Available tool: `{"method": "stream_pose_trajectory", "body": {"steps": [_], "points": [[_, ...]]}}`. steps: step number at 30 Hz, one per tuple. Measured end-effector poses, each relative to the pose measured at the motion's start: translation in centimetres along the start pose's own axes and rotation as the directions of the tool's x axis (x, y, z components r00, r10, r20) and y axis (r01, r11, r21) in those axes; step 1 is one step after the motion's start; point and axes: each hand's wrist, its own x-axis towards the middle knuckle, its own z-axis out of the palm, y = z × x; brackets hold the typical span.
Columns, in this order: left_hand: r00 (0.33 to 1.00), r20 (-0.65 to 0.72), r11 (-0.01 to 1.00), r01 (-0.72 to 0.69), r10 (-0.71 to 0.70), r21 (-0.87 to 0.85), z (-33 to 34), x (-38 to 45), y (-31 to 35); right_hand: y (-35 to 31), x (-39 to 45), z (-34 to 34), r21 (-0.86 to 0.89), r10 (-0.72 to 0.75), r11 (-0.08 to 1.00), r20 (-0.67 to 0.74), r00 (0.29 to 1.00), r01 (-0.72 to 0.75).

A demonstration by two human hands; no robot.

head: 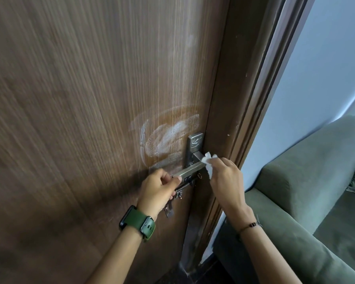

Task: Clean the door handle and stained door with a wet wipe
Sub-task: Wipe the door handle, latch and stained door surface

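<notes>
Left grip (159, 186) curled round the free end of the door handle (190, 171); right grip (225, 177) pinches a white wet wipe (208, 161) against the handle's neck, beside the white-smeared door (90, 99).

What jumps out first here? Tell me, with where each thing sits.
The white smear on the brown door catches the eye first, just left of the metal handle plate. Below it, the left hand grips the free end of the handle, while the right hand pinches a white wipe against its base. A green sofa stands to the right.
</notes>
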Motion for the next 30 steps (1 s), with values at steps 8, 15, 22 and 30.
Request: {"method": "stream_pose_trajectory", "body": {"steps": [8, 15, 22, 30], "points": [[1.0, -0.024, 0.998, -0.007, 0.009, 0.064, 0.2, 0.0, 0.5, -1.3, 2.5, 1.3, 0.176, 0.127, 0.975, 0.063, 0.99, -0.136], [0.999, -0.013, 0.996, -0.031, 0.032, 0.087, 0.3, -0.4, 0.5, -0.3, 0.9, 2.3, 0.735, 0.586, 0.099, 0.502, 0.636, -0.671], [0.996, -0.058, 0.99, -0.059, 0.067, 0.127, 0.3, -0.4, 0.8, -1.0, -2.3, 1.5, 0.78, 0.572, 0.052, 0.488, 0.659, -0.623], [0.977, 0.018, 0.938, -0.209, 0.213, 0.277, 1.0, -0.2, 1.3, -3.0, 4.9, -0.5, 0.138, 0.043, 0.99, -0.236, 0.971, -0.01]]}}
